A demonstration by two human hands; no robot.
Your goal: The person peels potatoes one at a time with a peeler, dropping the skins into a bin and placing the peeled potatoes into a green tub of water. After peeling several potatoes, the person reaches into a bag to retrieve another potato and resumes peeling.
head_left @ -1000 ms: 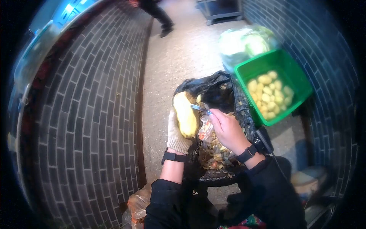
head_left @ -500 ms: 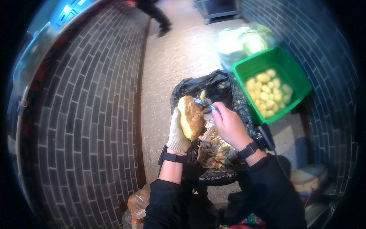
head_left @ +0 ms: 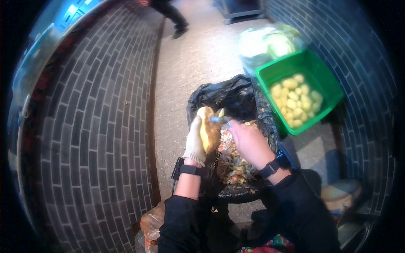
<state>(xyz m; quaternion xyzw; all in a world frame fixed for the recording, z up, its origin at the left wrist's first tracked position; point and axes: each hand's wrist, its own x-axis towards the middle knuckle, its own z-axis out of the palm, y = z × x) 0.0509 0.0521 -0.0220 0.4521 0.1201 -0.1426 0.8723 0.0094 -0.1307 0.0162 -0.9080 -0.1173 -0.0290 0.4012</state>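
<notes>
My left hand (head_left: 195,142), in a pale knitted glove, is wrapped round a large, partly peeled potato (head_left: 214,134). Its left side shows bare yellow flesh, while rough brown skin covers the side facing right. In my bare right hand (head_left: 249,141) is a blue peeler (head_left: 220,120), closed in my fingers and blurred by motion, its head close against the upper part of the potato. A yellowish strip of peel (head_left: 221,112) stands by the blade. Below both hands, a bin lined with a black bag (head_left: 264,110) holds a heap of peelings and scraps (head_left: 237,168).
A green tub (head_left: 333,90) of peeled potatoes (head_left: 293,101) stands at the right, with a clear bag of pale green vegetables (head_left: 270,44) behind it. Brick walls (head_left: 97,114) rise on both sides. Farther up the passage are a person's leg (head_left: 171,14) and a wheeled cart (head_left: 242,10).
The potato has turned slightly in my left hand, showing more of its peeled side. My right hand has drawn the peeler a little left and down along the skin.
</notes>
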